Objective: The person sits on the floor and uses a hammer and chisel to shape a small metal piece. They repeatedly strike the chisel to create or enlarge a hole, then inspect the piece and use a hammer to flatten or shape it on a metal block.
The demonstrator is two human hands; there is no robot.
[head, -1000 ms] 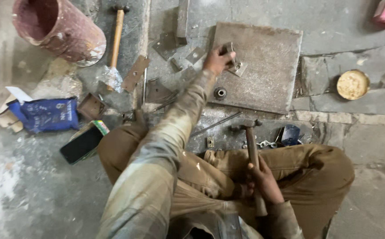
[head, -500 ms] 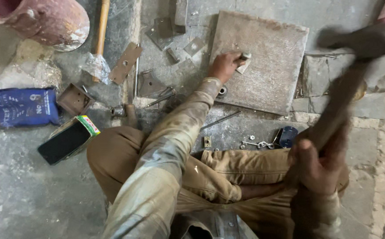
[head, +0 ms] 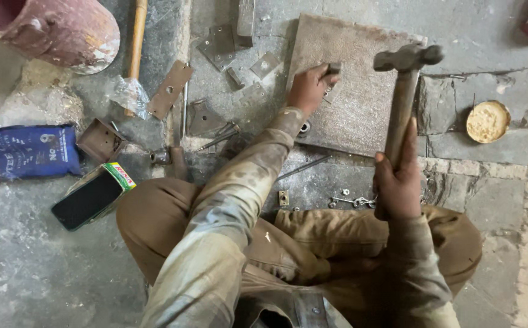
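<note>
Stone floor, right hand [head: 397, 182] gripping hammer [head: 405, 91], left fingers [head: 312, 82] pinching small metal piece [head: 333, 68], round tin [head: 488, 121] perhaps holding grease

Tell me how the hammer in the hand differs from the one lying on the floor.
The held hammer is raised over the metal plate, gripped by the right hand; the other hammer lies flat near the bucket, untouched. The held one's dark head shows; the other's end is wrapped in plastic. Its handle looks paler. Both have wooden handles.
</note>
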